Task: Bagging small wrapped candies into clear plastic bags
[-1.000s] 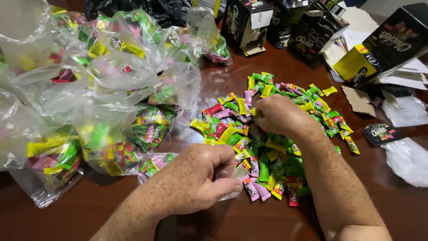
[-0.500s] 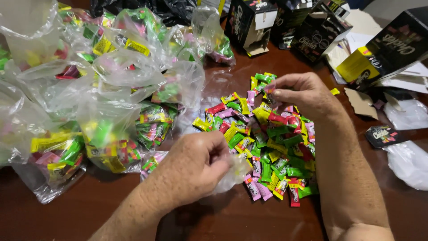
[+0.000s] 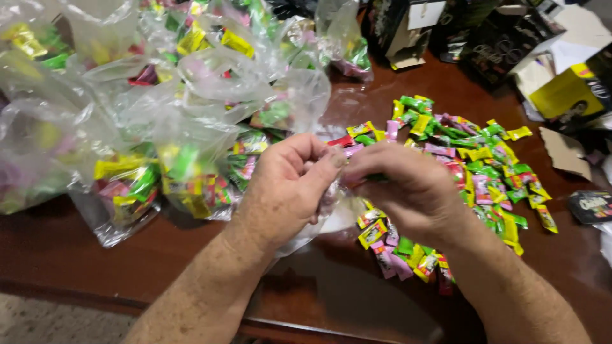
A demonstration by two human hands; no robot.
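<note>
My left hand (image 3: 287,188) grips a small clear plastic bag (image 3: 335,216) that hangs below its fingers over the brown table (image 3: 191,255). My right hand (image 3: 408,188) has come against it, fingers pinched on a few wrapped candies at the bag's mouth. Under and to the right of my right hand lies a loose heap of wrapped candies (image 3: 478,165) in green, yellow, pink and red. What exactly sits between the right fingertips is partly hidden.
A pile of clear bags filled with candies (image 3: 159,127) covers the table's left and back. Dark boxes (image 3: 484,38), a yellow card (image 3: 564,95) and paper scraps stand at the back right. A dark packet (image 3: 590,207) lies at the right edge.
My right hand left the candy heap and moved left to meet my left hand at the bag. My left hand rose slightly with the bag.
</note>
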